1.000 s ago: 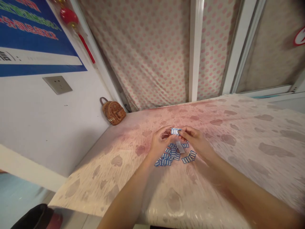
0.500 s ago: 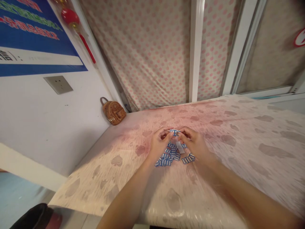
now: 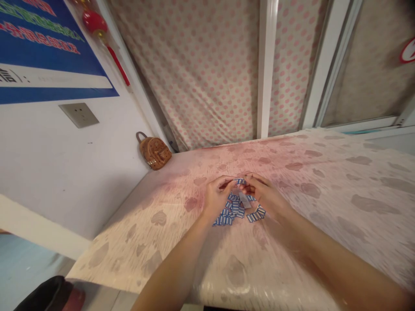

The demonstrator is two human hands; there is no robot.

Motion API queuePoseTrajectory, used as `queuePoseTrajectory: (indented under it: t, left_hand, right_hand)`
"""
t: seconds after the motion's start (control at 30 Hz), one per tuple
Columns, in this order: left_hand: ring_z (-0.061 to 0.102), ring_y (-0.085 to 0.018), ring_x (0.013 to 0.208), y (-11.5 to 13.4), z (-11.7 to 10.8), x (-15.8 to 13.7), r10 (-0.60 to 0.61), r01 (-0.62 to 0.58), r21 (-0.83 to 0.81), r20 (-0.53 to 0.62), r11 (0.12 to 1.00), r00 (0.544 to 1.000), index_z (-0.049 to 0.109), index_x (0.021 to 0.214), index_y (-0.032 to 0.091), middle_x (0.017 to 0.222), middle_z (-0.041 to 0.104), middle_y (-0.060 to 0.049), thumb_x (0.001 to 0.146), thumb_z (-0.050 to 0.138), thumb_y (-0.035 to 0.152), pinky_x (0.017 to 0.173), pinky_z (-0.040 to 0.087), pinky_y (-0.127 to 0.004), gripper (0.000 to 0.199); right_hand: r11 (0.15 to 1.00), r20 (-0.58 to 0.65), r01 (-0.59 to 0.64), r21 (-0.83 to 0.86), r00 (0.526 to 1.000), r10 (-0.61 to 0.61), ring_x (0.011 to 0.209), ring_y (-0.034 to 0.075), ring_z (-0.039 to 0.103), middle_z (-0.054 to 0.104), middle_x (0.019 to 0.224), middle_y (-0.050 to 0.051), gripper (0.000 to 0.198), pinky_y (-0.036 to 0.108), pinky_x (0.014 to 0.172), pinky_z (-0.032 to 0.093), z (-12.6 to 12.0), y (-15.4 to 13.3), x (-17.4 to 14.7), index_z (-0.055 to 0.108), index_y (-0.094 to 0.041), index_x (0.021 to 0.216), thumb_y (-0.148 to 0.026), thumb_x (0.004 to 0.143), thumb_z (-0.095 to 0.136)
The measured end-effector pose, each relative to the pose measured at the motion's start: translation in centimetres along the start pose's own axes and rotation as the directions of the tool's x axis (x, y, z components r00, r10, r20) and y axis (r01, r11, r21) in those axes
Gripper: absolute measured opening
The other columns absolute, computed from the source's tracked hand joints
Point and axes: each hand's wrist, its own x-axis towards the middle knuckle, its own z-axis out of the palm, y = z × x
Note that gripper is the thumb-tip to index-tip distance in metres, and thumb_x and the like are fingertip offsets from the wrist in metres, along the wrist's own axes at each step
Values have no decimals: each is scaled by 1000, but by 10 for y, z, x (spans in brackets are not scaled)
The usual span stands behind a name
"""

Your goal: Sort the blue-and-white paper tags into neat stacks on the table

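Observation:
Between my two hands, above the table, is a small blue-and-white strip (image 3: pixel 240 181). My left hand (image 3: pixel 217 194) pinches its left end with thumb and fingers. My right hand (image 3: pixel 264 192) is closed on its right end, the fingers partly covering it. Below the hands lies a loose pile of small blue-edged white pieces (image 3: pixel 236 209), many overlapping. A plain white slip (image 3: pixel 245 200) rests at the pile's right side. Nearer my right wrist is a short row of the same pieces (image 3: pixel 256 214). Print on the pieces is too small to read.
A patterned cloth (image 3: pixel 155 246) covers the table. A small brown backpack-shaped bag (image 3: pixel 155 152) leans by the wall at the back left. Behind the table hangs a dotted curtain (image 3: pixel 210 77) with a white frame post (image 3: pixel 267 69). A dark object (image 3: pixel 45 293) is at the lower left.
The strip between my hands has tilted, showing a different part of its surface. My right fingers have shifted and curled in under its right end. My left hand has barely moved.

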Motion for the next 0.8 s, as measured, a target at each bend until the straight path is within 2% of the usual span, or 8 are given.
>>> queuePoseTrajectory:
  t: [0.07,0.17,0.27,0.37,0.57,0.63,0.73,0.8]
  left_hand:
    - [70,-17,80,-2,1,1,-27,27,-36,5,999,1000,75,93,16,88,76,-7,85,68,30,75,54,-27,18]
    - [70,-17,77,-7,2,3,-70,70,-120,6,990,998,74,90,15,86,76,-7,83,71,33,74,54,-27,20]
    - [69,-17,75,-8,3,4,-119,118,-206,11,971,993,72,86,15,84,75,-6,79,75,38,73,55,-27,24]
    - [68,-16,73,-8,3,5,-168,169,-245,26,955,986,71,84,15,81,74,-5,76,77,41,71,54,-27,28]
    - [60,-12,66,-10,0,6,-181,176,-189,-10,966,983,72,78,14,74,69,-3,72,78,43,63,49,-23,31]
    - [57,-11,63,-9,-1,7,-194,189,-182,-13,965,981,72,76,13,71,67,-3,73,78,43,61,47,-22,30]
    - [54,-10,59,-7,-3,7,-221,217,-197,2,956,975,72,74,13,65,65,-2,71,78,45,57,43,-21,32]
    - [52,-10,56,-5,-5,7,-236,233,-212,12,949,972,72,73,13,62,63,-1,69,79,47,55,41,-21,35]
  right_hand:
    - [1000,4,14,-21,1000,-14,62,14,60,66,70,1,39,27,63,51,-1,-1,0,62,-21,75,-54,65,80]
    - [983,29,94,-157,995,-90,62,14,60,66,71,1,36,27,63,50,-3,0,2,62,-21,78,-55,72,73]
    - [916,88,224,-332,975,-206,61,14,60,65,69,0,30,28,60,50,-6,0,4,61,-22,80,-51,78,68]
    - [845,119,317,-431,948,-295,59,14,58,62,66,-2,21,27,59,48,-7,2,4,60,-21,79,-42,85,60]
    - [805,110,321,-499,945,-308,59,14,58,60,67,-1,17,28,59,47,-9,6,3,57,-21,81,-37,87,54]
    - [749,137,348,-564,934,-331,65,16,60,63,74,0,16,30,63,48,-9,5,2,59,-22,94,-36,86,57]
    - [586,227,423,-691,897,-380,82,20,64,68,93,3,33,33,75,50,-10,1,0,58,-25,116,-30,83,62]
    - [496,280,457,-738,877,-392,88,22,64,69,101,4,31,35,81,50,-11,-1,-1,60,-27,116,-28,85,60]
